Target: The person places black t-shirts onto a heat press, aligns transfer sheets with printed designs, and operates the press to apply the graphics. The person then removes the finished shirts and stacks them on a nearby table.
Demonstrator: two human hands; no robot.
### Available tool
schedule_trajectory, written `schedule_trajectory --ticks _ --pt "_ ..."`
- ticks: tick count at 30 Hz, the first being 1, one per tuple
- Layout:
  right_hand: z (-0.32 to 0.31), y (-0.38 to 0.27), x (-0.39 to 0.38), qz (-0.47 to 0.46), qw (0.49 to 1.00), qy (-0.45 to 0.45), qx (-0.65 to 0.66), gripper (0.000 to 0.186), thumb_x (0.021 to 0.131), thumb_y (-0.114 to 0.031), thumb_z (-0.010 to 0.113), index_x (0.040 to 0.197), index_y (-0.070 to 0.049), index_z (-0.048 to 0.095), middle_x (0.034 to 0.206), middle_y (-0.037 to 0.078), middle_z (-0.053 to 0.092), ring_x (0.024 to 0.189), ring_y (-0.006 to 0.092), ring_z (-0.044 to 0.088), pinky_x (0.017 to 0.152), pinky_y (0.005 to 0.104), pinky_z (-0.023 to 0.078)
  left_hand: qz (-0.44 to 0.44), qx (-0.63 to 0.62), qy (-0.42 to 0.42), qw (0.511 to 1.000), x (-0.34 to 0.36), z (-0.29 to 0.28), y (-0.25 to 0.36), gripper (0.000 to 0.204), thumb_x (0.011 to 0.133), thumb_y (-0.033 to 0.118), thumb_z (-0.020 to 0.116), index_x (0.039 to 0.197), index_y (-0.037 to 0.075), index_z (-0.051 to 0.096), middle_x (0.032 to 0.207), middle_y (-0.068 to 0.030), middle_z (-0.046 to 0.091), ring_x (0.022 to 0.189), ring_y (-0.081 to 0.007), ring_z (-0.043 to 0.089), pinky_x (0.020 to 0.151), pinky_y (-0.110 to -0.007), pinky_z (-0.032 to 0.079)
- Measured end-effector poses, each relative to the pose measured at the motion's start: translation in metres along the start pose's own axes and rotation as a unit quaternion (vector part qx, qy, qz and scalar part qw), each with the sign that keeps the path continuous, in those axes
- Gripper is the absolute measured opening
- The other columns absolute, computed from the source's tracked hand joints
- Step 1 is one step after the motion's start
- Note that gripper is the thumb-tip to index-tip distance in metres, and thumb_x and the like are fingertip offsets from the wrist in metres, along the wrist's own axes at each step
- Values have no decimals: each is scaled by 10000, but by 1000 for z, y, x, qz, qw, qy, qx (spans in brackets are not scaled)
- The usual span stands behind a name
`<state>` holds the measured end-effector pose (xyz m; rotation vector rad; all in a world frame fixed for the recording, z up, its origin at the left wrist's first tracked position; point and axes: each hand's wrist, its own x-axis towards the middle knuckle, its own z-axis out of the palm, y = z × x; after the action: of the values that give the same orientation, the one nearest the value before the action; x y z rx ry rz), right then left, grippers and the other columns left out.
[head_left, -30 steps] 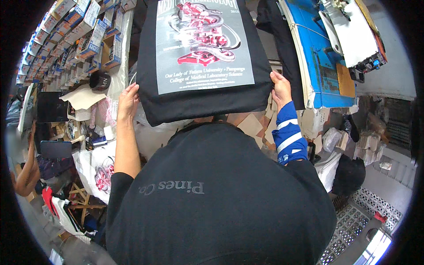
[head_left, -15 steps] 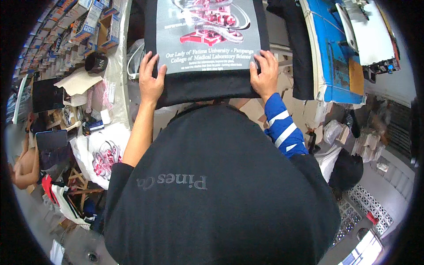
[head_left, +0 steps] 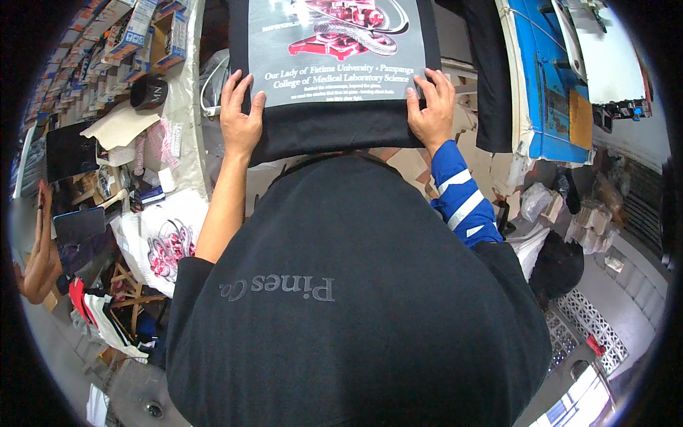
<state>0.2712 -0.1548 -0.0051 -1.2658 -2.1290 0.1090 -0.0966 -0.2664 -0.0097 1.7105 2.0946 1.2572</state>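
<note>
A black shirt (head_left: pixel 334 132) lies stretched flat in front of me, its lower hem toward my body. On it is a grey printed panel (head_left: pixel 356 57) with a pink-and-red machine picture and white lettering; its top runs out of view. My left hand (head_left: pixel 240 119) rests on the shirt's left edge, thumb and fingers apart. At the opposite edge, my right hand (head_left: pixel 432 114) lies the same way with fingers spread, its forearm in a blue sleeve with white stripes. Both hands touch the cloth beside the panel's lower corners. Whatever supports the shirt is hidden beneath it.
To the right stands a blue flat surface (head_left: pixel 544 107) with black cloth (head_left: pixel 491 78) hanging beside it. Stacked small boxes (head_left: pixel 131 32) and a dark cup (head_left: pixel 148 92) are at the left. Below them lies a white printed cloth (head_left: pixel 160 235). Another person's arm (head_left: pixel 43 256) shows far left.
The shirt and its print sit slightly higher in the picture, and my hands have shifted a little up with them. Both hands stay on the shirt's edges.
</note>
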Motion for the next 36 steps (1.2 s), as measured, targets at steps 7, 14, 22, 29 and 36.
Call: schedule_trajectory --ticks 7,14,22,29,36 --pt "-1 0 -1 7 1000 -6 -4 286 870 -242 717 1114 -92 712 1312 137 599 1313 386 484 1101 506 383 -9 1 -7 1000 0 -1 1 392 965 253 695 1294 42 661 1466 -165 536 1379 -347 488 1126 -434 408" --pt "-3 13 10 58 997 17 52 268 858 -188 725 1097 -69 709 1251 172 615 1235 387 532 1085 486 403 -1 34 -4 999 16 -8 -11 402 944 259 716 1271 31 661 1327 -181 592 1293 -348 545 1097 -438 427" --pt "-7 92 34 594 613 -118 507 404 993 -303 671 1203 42 676 1075 142 747 968 236 713 928 356 544 -464 -405 -128 777 56 -17 -81 449 977 342 696 1266 6 625 1209 -104 693 1065 -196 673 901 -316 522" --pt "-23 118 15 499 621 -61 602 242 949 -78 707 1175 5 681 1145 110 722 1074 199 672 975 329 509 -401 -451 -117 789 44 -54 -113 385 965 156 711 1301 -5 613 1199 -84 702 1055 -185 671 912 -339 519" --pt "-42 92 21 495 731 -47 468 374 940 -90 729 1282 35 644 1180 115 713 1093 190 654 982 308 490 -397 -407 -103 816 35 -74 -94 505 947 147 721 1395 -31 570 1285 -106 667 1124 -162 623 971 -329 479"
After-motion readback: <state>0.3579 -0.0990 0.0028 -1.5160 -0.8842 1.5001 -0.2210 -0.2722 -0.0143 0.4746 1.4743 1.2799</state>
